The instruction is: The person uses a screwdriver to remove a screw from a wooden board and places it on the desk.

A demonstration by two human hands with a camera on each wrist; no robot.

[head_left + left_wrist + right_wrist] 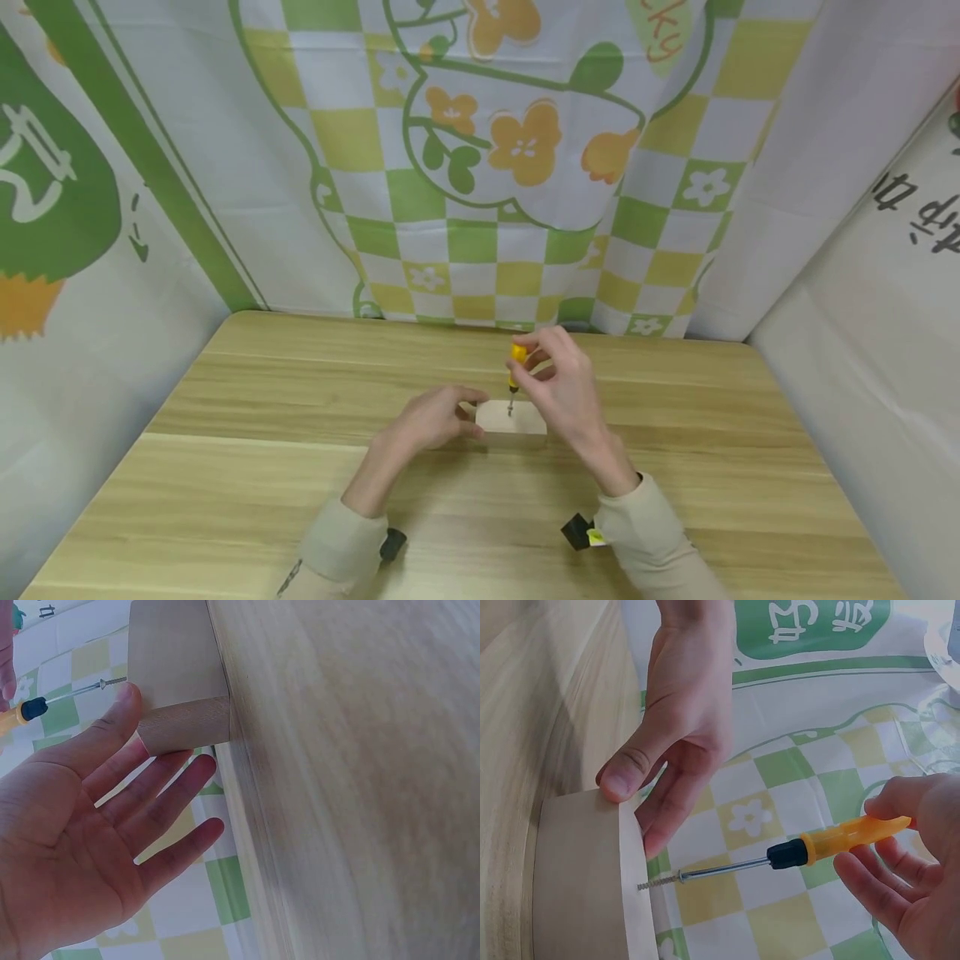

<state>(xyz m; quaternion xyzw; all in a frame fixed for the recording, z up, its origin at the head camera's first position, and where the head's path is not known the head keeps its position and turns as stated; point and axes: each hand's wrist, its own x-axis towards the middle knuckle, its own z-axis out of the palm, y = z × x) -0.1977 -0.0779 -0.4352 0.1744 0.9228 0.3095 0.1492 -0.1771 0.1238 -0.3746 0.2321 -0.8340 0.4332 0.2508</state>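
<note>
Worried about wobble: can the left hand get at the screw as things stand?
Probably yes: the left hand grips the end of the wooden block, with only bare surface apparent between it and the screw. The screwdriver meets the screw's head, leaving the shank exposed.

Screwdriver (786, 855) set to screw (658, 883) over wooden block (510, 439).
Block pale, flat on tabletop (300, 400). Screw metallic, upright at block's top face, thread showing. Screwdriver yellow-handled, black-collared, near upright; tip at screw head, handle at 12 o'clock from it, head view.
</note>
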